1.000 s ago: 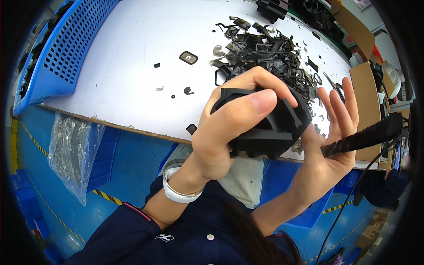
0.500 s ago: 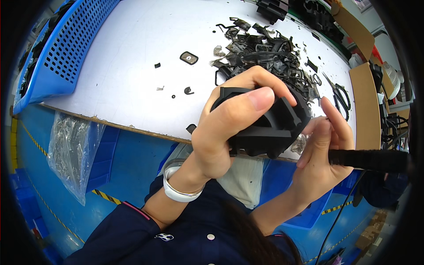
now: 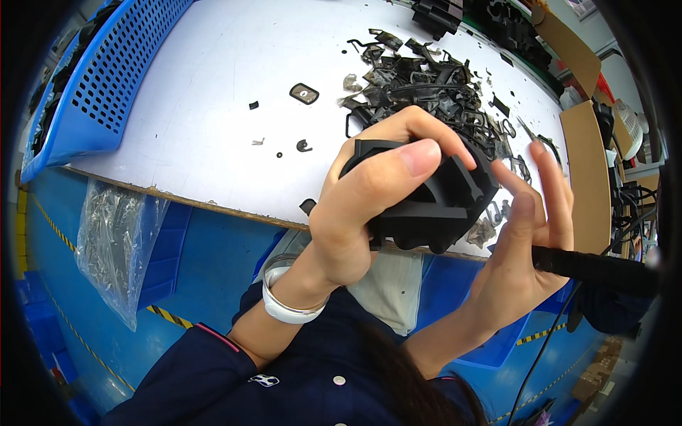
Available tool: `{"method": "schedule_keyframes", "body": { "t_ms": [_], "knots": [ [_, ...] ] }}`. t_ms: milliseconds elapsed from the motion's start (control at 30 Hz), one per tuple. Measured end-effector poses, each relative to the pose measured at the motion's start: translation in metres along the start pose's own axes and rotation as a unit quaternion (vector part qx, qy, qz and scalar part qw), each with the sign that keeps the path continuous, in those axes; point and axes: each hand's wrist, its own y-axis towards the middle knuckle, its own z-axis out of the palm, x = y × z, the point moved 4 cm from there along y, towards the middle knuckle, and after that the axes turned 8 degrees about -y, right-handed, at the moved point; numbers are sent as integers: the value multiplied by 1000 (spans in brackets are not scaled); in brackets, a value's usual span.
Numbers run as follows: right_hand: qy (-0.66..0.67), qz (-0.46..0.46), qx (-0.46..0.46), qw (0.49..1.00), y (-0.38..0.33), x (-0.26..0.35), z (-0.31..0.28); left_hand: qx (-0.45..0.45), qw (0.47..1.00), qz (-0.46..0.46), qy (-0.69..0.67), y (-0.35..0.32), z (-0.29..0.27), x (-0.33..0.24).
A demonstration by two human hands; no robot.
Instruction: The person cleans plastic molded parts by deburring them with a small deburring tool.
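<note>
My left hand (image 3: 355,188) is wrapped around a black molded plastic part (image 3: 430,206), its thumb across the top and fingertips on the far rim. The part is hollow, with ribs and flat faces, held above the table's near edge. To its right, my right hand (image 3: 529,234) has its index finger and thumb apart. In its lower fingers sits a thick black rod-like handle (image 3: 593,268), pointing right; the tool's working end is hidden. Behind the hands lies a heap of black plastic scraps (image 3: 426,82). Scissors (image 3: 547,145) lie beyond my right hand, partly covered.
A blue perforated basket (image 3: 106,89) stands at the left table edge. An oval black-rimmed piece (image 3: 304,94) and small scraps lie on the white table (image 3: 213,78). An open cardboard box (image 3: 586,170) is at right. A clear plastic bag (image 3: 117,248) hangs below the table edge.
My right hand has drawn slightly right, away from the black part, and its thumb and index finger have spread apart. The left hand and the part stay in place.
</note>
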Motion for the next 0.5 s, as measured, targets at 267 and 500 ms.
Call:
{"method": "schedule_keyframes", "body": {
  "t_ms": [267,500],
  "knots": [
    [6,-44,-21,999,0,4,-2,10,1000,15,10,1,2,1],
    [105,48,34,993,-4,-3,-5,7,1000,11,8,0,0,1]
  ]
}}
